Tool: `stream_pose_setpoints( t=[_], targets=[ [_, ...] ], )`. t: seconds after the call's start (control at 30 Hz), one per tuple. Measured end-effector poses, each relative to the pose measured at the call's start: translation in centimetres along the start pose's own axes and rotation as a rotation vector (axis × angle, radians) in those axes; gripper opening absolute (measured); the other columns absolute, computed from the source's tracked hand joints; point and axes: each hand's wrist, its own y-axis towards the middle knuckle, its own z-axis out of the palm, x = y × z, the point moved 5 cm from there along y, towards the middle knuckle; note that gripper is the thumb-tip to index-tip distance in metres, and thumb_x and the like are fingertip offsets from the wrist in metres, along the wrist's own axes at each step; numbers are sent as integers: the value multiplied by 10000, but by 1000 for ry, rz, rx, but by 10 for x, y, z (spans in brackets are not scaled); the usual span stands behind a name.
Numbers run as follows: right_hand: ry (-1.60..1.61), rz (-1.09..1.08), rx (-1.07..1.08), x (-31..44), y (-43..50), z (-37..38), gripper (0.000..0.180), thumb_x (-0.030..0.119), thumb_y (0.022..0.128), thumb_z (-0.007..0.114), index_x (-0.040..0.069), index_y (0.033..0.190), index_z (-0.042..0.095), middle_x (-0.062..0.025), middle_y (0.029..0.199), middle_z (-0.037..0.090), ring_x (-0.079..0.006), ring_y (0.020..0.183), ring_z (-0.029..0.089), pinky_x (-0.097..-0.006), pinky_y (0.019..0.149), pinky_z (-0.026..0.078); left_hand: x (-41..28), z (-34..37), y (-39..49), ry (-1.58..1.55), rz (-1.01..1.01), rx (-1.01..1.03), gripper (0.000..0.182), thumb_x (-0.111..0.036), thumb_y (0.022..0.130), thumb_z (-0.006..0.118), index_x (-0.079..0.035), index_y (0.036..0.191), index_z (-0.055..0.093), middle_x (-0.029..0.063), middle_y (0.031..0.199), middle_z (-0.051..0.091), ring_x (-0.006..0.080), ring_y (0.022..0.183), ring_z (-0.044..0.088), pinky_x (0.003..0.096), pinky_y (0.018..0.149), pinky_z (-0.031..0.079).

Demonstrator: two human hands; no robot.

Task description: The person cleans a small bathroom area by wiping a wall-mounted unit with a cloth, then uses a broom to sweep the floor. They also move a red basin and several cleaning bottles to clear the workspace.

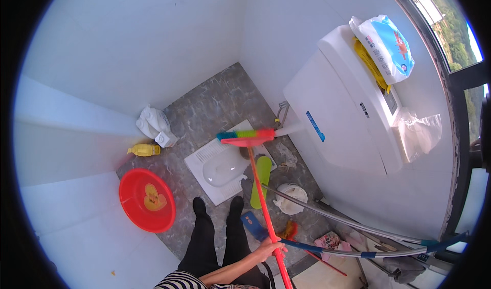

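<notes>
My left hand grips the red handle of a broom near the bottom of the view. The handle runs up and away to a broom head with teal, green and red bristles, which appears above the far side of a white squat toilet. Beyond my hand the handle leaves the picture at the lower edge. My right hand is out of view. Close to the handle lies a lime green flat mop head with grey fringe. My black shoes stand on the dark marbled floor before the toilet.
On the left are a red basin, a yellow bottle and white jugs. A white bucket, a blue flat head and metal poles crowd the right. A white cistern bears a plastic package.
</notes>
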Motion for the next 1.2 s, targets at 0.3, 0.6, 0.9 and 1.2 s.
stream_pose_setpoints(
  t=[0.3,0.6,0.9,1.2],
  targets=[
    [-250,-152,346,28,113,69,324,245,917,515,180,1215,408,48,569,367,-47,401,309,-177,340,239,-119,-73,28,98,315,-176,409,-87,807,527,2,1124,285,189,750,595,242,468,581,351,387,480],
    [-121,-92,283,3,159,39,318,241,927,497,193,1235,434,29,575,367,-49,420,323,-173,357,246,-69,-112,97,283,311,-273,360,-82,812,491,-42,1135,336,156,644,567,265,437,584,371,376,499],
    [-453,-140,-26,2,13,-50,120,252,916,499,138,947,476,58,539,359,-43,388,323,-176,318,234,31,5,9,18,49,-40,558,-115,786,617,-3,1198,257,173,816,618,270,614,641,365,562,532],
    [-536,-192,274,20,139,94,318,227,918,512,183,1231,469,45,547,348,-47,391,291,-179,347,223,-134,-130,15,43,558,-444,413,-66,748,584,-21,1073,333,162,711,581,244,394,534,363,352,456]
  ],
)
